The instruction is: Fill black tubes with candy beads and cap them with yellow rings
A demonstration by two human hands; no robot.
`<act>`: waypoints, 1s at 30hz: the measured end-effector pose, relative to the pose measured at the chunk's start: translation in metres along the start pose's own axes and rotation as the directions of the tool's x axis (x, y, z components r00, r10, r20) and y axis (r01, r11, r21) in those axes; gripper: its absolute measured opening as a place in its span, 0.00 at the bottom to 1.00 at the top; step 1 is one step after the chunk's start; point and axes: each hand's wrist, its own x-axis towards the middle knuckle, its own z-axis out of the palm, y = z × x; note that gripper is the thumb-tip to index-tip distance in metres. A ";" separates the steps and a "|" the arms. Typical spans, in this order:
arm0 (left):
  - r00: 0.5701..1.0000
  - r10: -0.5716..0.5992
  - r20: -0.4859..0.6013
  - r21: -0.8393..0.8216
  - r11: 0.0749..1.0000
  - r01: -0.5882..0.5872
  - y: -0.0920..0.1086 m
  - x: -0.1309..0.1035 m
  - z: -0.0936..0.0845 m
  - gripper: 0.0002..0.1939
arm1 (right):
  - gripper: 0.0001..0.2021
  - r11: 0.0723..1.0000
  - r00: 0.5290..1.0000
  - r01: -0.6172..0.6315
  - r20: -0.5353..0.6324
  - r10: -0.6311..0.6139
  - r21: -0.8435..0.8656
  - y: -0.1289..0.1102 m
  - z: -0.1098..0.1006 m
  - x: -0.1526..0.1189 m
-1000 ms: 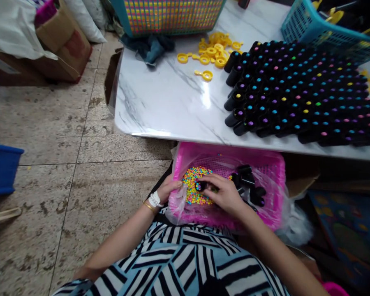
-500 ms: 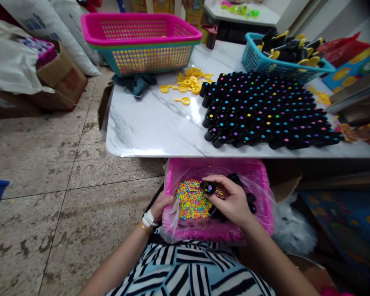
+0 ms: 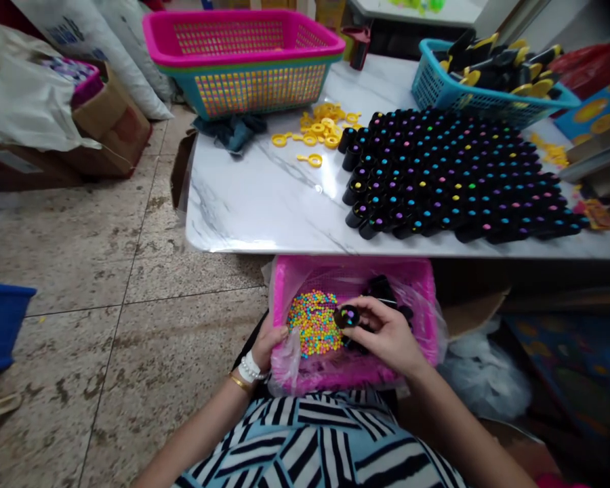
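My right hand (image 3: 381, 331) pinches a black tube (image 3: 341, 318) beside loose beads (image 3: 312, 329); my left hand (image 3: 271, 340) grips the pink basket (image 3: 280, 288). Likely scooping; next calls for tube mouth up.

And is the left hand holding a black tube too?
No, the left hand grips the left rim of the pink plastic basket, while the right hand holds a black tube.
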 end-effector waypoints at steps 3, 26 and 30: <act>0.999 0.031 -0.015 0.008 0.999 -0.031 0.005 0.011 0.002 0.20 | 0.12 0.985 0.967 0.112 -0.213 -0.139 -0.133 -0.020 0.010 0.012; 0.993 0.090 0.081 0.121 0.988 -0.099 0.001 0.020 -0.020 0.21 | 0.07 0.517 0.932 0.120 -0.084 -0.354 -0.848 -0.007 0.009 0.034; 0.994 0.076 0.084 0.100 0.991 -0.084 -0.008 0.023 -0.024 0.25 | 0.07 0.288 0.985 0.088 0.127 0.119 -0.954 0.028 -0.002 0.009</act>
